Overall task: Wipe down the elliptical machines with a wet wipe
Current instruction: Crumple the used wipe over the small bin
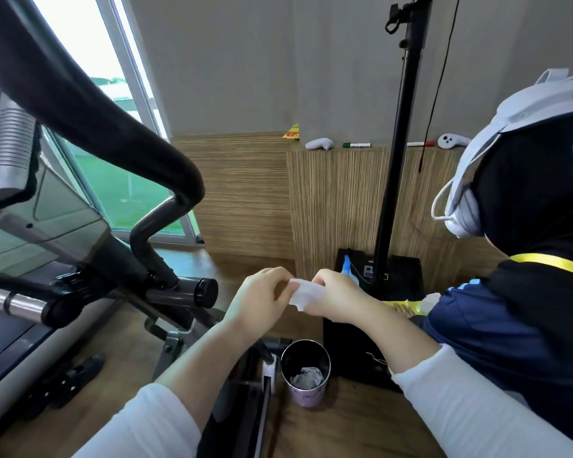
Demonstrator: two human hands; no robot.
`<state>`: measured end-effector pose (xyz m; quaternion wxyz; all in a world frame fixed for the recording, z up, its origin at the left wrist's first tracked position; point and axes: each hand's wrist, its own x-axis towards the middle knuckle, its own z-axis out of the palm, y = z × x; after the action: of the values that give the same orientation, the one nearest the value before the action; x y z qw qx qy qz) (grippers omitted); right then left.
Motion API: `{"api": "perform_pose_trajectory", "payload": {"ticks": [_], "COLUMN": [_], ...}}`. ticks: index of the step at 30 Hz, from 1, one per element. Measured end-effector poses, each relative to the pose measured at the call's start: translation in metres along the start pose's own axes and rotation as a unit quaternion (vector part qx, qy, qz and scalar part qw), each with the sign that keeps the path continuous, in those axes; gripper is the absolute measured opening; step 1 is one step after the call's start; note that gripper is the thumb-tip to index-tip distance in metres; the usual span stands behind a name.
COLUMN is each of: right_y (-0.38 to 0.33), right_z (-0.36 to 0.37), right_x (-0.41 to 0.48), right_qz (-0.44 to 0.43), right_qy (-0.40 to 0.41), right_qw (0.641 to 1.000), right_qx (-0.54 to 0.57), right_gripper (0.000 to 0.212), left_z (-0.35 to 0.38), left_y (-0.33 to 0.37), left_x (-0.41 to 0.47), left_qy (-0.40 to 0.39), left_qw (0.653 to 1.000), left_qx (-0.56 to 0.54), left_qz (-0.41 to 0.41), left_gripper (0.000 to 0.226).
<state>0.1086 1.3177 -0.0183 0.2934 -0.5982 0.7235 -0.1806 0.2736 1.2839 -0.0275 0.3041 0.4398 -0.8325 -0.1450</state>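
Note:
A white wet wipe (305, 293) is stretched between my two hands in the middle of the view. My left hand (260, 297) pinches its left edge and my right hand (336, 297) pinches its right side. The elliptical machine (90, 200) fills the left side, its black curved handlebar (119, 127) arching above and left of my hands. A black end cap (205, 292) of its crossbar lies just left of my left hand.
A small bin (305, 375) with crumpled wipes inside stands on the wooden floor below my hands. A person in dark clothes (523, 292) sits close on the right. A black stand pole (401, 143) rises behind my hands, before a wood-panelled ledge (338, 200).

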Motion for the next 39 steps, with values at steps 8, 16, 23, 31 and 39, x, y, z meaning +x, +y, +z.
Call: {"api": "perform_pose_trajectory", "payload": {"ticks": [8, 16, 23, 31, 39], "right_y": [0.002, -0.005, -0.005, -0.008, -0.007], "right_z": [-0.006, -0.015, -0.019, -0.012, -0.016], "right_x": [0.006, 0.014, 0.006, 0.001, 0.003], "right_qz": [-0.029, 0.060, 0.026, -0.008, -0.026], "right_qy": [0.103, 0.075, 0.058, 0.085, 0.049], "right_qw": [0.992, 0.895, 0.899, 0.922, 0.935], "right_qx": [0.064, 0.436, 0.432, 0.377, 0.350], "right_gripper": [0.028, 0.004, 0.020, 0.009, 0.036], "left_z": [-0.001, 0.014, 0.008, 0.004, 0.004], "left_y": [0.002, 0.016, 0.036, 0.028, 0.024], "left_x": [0.003, -0.004, 0.001, 0.003, 0.004], "left_qy": [0.100, 0.121, 0.055, 0.009, 0.000], "left_qw": [0.989, 0.985, 0.851, 0.872, 0.912], "left_qx": [-0.087, -0.123, -0.437, -0.419, -0.341], "left_qz": [-0.067, -0.015, -0.285, -0.251, -0.228], "left_gripper": [0.008, 0.011, 0.022, 0.016, 0.012]}}
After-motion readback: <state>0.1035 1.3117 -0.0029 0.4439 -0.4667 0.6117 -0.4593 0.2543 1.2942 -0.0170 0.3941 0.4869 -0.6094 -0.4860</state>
